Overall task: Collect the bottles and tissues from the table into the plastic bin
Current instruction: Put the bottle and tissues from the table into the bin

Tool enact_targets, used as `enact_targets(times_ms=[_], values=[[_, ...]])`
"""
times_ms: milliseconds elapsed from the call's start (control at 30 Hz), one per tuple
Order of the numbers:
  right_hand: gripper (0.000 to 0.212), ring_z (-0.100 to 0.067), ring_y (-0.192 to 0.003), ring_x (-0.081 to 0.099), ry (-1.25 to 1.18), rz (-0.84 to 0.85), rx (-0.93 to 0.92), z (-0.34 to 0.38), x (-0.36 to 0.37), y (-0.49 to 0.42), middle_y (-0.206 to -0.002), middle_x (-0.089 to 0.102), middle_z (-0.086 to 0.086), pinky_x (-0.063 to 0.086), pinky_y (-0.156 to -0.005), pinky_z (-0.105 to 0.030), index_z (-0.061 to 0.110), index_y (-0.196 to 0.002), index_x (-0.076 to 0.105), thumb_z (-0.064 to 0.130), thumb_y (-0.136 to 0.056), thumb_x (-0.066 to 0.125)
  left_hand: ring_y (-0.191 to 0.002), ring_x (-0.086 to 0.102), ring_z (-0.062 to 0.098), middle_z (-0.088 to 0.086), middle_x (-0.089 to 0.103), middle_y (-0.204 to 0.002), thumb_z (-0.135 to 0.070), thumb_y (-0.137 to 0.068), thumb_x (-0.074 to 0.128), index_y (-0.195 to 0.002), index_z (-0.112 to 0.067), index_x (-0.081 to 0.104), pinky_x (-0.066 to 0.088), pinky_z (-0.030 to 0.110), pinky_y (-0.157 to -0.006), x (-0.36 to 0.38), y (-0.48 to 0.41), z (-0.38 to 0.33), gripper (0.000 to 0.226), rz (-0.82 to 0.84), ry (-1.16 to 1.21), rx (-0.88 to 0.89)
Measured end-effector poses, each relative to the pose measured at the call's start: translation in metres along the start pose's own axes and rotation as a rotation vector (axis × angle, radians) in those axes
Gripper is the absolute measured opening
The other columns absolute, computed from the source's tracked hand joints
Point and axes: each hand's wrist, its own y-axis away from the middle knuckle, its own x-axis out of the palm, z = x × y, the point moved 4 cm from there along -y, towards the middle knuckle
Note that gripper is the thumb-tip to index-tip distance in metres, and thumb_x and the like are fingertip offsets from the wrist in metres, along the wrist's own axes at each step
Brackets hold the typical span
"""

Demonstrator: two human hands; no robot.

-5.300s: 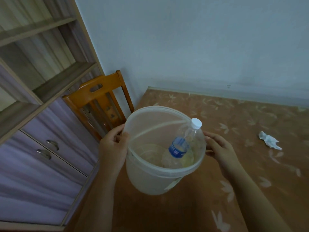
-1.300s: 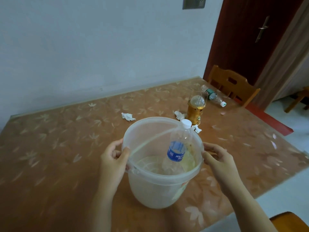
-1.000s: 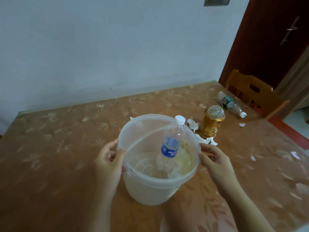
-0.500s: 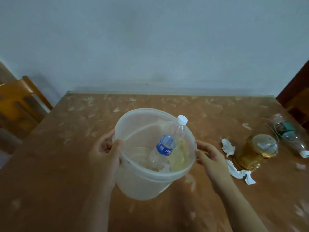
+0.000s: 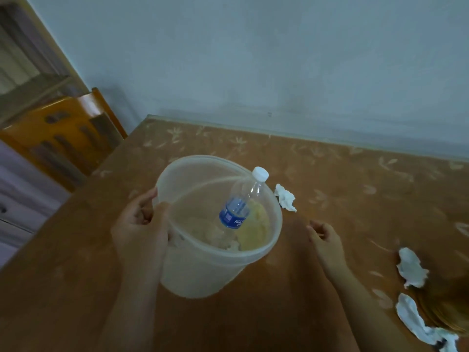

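One hand grips the plastic bin, bottle leaning inside

Translucent white plastic bin at frame centre, tilted

A clear blue-labelled, white-capped bottle leans inside; crumpled white tissues lie right of centre and at lower right.
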Motion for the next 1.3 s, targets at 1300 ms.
enact_targets(times_ms=[1300], values=[[0.020,-0.026,-0.094,0.053,0.448,0.057,-0.130,-0.021,0.067,-0.065,-0.109,0.053,-0.016,0.038,-0.077,-0.029,0.005,-0.102,0.063,0.016,-0.087,0.055,-0.040,0.053,0.000,-0.014,0.057,-0.046,-0.017,-0.082,0.063,-0.090,-0.038,0.066,0.052,0.016,-0.051,-0.010,-0.023,0.023,0.022,-0.161,0.006,-0.070]])
